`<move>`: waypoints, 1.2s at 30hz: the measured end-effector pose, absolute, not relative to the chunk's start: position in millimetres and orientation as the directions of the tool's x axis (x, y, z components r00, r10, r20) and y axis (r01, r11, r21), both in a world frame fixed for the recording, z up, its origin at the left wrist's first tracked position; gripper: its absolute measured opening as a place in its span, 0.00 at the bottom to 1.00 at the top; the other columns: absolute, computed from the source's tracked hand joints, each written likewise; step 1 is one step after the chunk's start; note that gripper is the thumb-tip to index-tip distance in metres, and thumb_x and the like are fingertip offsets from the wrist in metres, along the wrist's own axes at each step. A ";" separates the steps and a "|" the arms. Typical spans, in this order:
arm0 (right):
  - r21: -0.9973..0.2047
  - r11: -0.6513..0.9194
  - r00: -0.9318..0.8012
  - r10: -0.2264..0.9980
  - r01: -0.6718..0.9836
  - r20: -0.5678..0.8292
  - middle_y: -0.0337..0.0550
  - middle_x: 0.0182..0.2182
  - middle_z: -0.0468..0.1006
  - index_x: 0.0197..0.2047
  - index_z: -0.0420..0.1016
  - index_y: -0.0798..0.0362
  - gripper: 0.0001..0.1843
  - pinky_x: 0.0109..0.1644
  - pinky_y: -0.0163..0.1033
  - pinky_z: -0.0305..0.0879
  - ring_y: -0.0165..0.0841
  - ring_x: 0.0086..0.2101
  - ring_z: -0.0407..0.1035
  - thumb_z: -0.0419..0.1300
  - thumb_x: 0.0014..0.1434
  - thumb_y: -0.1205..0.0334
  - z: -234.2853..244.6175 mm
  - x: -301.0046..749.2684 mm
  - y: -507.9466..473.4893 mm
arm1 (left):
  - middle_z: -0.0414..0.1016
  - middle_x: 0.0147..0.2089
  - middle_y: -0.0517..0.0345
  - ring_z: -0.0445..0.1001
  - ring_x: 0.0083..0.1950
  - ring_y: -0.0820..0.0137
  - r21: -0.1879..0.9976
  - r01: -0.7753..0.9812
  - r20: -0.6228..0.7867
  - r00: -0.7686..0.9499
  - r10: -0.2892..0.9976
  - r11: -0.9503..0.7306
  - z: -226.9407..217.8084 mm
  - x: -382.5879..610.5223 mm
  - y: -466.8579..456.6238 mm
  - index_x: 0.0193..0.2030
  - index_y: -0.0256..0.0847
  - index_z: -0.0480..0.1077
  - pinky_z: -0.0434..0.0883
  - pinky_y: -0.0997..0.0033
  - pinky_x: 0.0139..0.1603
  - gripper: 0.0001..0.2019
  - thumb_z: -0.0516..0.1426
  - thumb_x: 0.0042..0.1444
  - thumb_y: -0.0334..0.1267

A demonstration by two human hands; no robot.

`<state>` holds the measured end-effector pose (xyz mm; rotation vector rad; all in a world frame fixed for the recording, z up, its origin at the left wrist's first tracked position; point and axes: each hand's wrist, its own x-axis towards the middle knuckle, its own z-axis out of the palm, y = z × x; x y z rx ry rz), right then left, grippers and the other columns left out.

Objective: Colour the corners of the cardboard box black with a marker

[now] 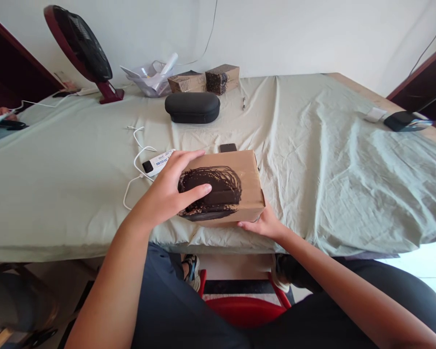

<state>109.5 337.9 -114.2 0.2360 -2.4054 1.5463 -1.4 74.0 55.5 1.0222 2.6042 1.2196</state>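
Observation:
A brown cardboard box (249, 182) with a dark brown scribbled patch on its upper face is between my two hands, near the table's front edge. My left hand (172, 186) grips its left end, the thumb lying over the dark patch and the other fingers over the far edge. At the lower right corner my right hand (263, 223) supports it from below, its thumb along the near side and most of its fingers hidden. Just behind the box lie a white device with a black end (156, 163) and a dark phone-like object (227, 148).
A black zip case (192, 107), two cardboard boxes (222, 79), a plastic bag (150, 80) and a fan (83, 48) stand toward the wall. A white cable (137, 150) curls at left. A dark pouch (403, 121) lies far right. Another person's hand (0, 114) shows far left.

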 end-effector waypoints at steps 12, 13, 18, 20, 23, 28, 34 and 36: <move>-0.871 0.360 -0.930 0.023 -0.335 0.368 0.60 0.76 0.57 0.83 0.45 0.44 0.68 0.75 0.66 0.61 0.59 0.74 0.55 0.74 0.52 0.29 -105.3 108.4 335.5 | 0.58 0.79 0.52 0.60 0.80 0.46 0.822 0.462 0.150 -0.739 0.657 0.332 44.6 -14.4 63.1 0.79 0.56 0.55 0.58 0.42 0.81 0.41 0.61 0.62 0.61; -0.887 0.340 -0.938 0.031 -0.314 0.344 0.60 0.76 0.58 0.83 0.45 0.44 0.67 0.73 0.65 0.64 0.59 0.73 0.56 0.72 0.53 0.29 -103.5 108.2 335.6 | 0.56 0.81 0.52 0.58 0.81 0.45 0.861 0.434 0.154 -0.720 0.677 0.266 39.2 -18.5 59.6 0.81 0.56 0.50 0.59 0.42 0.81 0.45 0.61 0.62 0.63; -0.890 0.322 -0.937 0.028 -0.322 0.349 0.57 0.75 0.59 0.82 0.50 0.41 0.62 0.72 0.65 0.64 0.58 0.72 0.58 0.71 0.54 0.28 -94.5 105.0 335.6 | 0.52 0.84 0.57 0.51 0.84 0.43 0.927 0.352 0.156 -0.677 0.719 0.130 17.2 -32.1 46.5 0.84 0.59 0.37 0.55 0.42 0.83 0.57 0.62 0.57 0.71; -0.873 0.347 -0.930 0.010 -0.342 0.368 0.57 0.74 0.59 0.82 0.52 0.41 0.62 0.74 0.66 0.60 0.58 0.72 0.57 0.72 0.54 0.28 -91.7 103.3 335.8 | 0.53 0.84 0.61 0.50 0.84 0.43 0.941 0.311 0.130 -0.696 0.706 0.133 15.5 -32.8 45.0 0.84 0.61 0.38 0.53 0.41 0.83 0.56 0.63 0.57 0.68; -0.864 0.358 -0.927 -0.010 -0.353 0.374 0.55 0.77 0.54 0.83 0.47 0.40 0.64 0.75 0.65 0.60 0.57 0.74 0.52 0.71 0.54 0.28 -90.1 101.2 337.2 | 0.52 0.84 0.68 0.48 0.85 0.44 0.963 0.220 0.064 -0.744 0.666 0.153 17.8 -32.1 45.8 0.82 0.66 0.43 0.45 0.38 0.84 0.49 0.62 0.59 0.56; -0.864 0.333 -0.920 -0.030 -0.378 0.391 0.53 0.78 0.52 0.83 0.45 0.37 0.63 0.73 0.63 0.63 0.56 0.75 0.51 0.73 0.55 0.32 -92.9 98.7 339.3 | 0.50 0.84 0.71 0.46 0.85 0.43 0.974 0.164 0.020 -0.754 0.656 0.159 20.4 -33.8 45.7 0.81 0.66 0.49 0.39 0.36 0.85 0.46 0.62 0.58 0.49; -0.856 0.345 -0.918 -0.046 -0.385 0.394 0.53 0.77 0.54 0.83 0.45 0.38 0.64 0.76 0.65 0.58 0.55 0.75 0.51 0.73 0.55 0.31 -90.6 96.5 339.9 | 0.54 0.83 0.71 0.49 0.84 0.44 0.973 0.195 0.052 -0.714 0.698 0.127 20.6 -38.1 35.8 0.81 0.67 0.51 0.40 0.39 0.86 0.44 0.62 0.59 0.48; -0.847 0.365 -0.917 -0.053 -0.387 0.396 0.53 0.77 0.55 0.83 0.45 0.39 0.64 0.78 0.66 0.53 0.56 0.75 0.51 0.72 0.55 0.29 -89.5 96.3 340.2 | 0.55 0.83 0.70 0.50 0.84 0.43 0.971 0.203 0.052 -0.700 0.712 0.129 21.3 -38.5 33.4 0.81 0.67 0.49 0.42 0.39 0.85 0.46 0.62 0.58 0.49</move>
